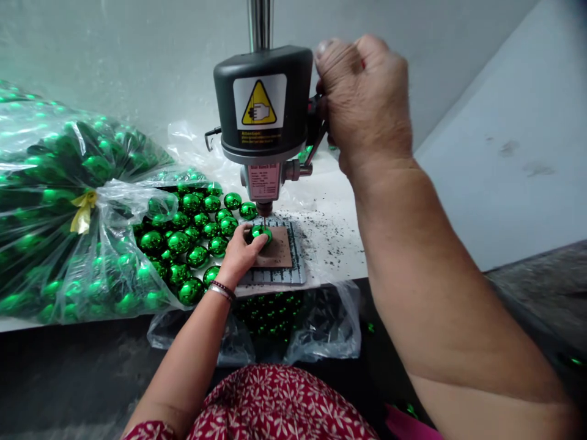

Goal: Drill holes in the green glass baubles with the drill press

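Note:
Under the bit of a bench drill (263,104), my left hand (241,250) grips a shiny green ball (261,233) between thumb and fingers. The ball rests on a brown board (279,250) that lies on the drill's metal base (298,272). The thin bit points down at the top of the ball and seems to touch it. At the upper right, my right hand (367,91) is closed round the lever at the drill's side; the lever is mostly hidden by the hand.
Many loose green balls (178,242) lie left of the base, beside a large clear bag (82,165) of balls tied with yellow. Dark shavings litter the white table (342,244). An open plastic bag (325,324) with green balls hangs below the front edge.

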The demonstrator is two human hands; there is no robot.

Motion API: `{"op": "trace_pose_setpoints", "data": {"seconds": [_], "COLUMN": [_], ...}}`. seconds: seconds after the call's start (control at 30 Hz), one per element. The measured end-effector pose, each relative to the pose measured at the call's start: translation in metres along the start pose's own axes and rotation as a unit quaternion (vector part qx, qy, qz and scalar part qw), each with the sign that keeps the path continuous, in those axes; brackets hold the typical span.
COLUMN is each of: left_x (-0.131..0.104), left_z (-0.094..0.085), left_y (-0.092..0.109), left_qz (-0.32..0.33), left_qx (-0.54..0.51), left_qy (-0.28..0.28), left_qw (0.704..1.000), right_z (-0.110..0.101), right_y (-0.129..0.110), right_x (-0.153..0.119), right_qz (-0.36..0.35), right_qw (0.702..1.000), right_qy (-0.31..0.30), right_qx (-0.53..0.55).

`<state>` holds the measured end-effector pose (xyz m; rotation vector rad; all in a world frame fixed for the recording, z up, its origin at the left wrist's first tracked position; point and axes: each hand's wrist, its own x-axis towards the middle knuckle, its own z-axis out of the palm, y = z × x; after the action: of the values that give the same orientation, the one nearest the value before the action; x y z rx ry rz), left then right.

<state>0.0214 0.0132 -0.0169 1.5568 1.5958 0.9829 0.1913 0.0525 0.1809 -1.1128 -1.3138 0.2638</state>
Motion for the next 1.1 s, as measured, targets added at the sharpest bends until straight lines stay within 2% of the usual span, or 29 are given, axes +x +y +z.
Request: {"op": "trace_pose_setpoints", "data": {"seconds": [0.27,0.37,0.47,0.57,0.87,1.1], "left_x": [-0.005,-0.011,-0.017,-0.017,-0.011,-0.012], "left_z": [0.0,0.0,0.002,0.004,0.008,0.008], "left_y": [-0.002,0.002,0.006,0.005,-0.004,-0.003], "left_qz": [0.024,0.048,0.095,0.106,0.107,0.1], "left_qx": [-0.016,0.078,0.198,0.245,0.243,0.25], "left_qy": [-0.005,-0.012,-0.006,0.001,0.007,0.008], "left_qw": [1.0,0.996,0.976,0.964,0.964,0.963], "right_z": [0.0,0.0,-0.001,-0.001,-0.001,-0.006], "right_y": [0.001,0.002,0.001,0.001,0.004,0.004], "right_x": [0.0,-0.001,-0.002,-0.003,-0.009,-0.039], "right_qz": [0.0,0.002,0.008,0.014,-0.021,-0.089], "right_qw": [1.0,1.0,1.0,1.0,0.999,0.992], "right_qy": [0.0,0.0,0.001,-0.002,0.01,0.027], "right_qx": [0.012,0.019,0.024,0.024,0.039,0.088]}}
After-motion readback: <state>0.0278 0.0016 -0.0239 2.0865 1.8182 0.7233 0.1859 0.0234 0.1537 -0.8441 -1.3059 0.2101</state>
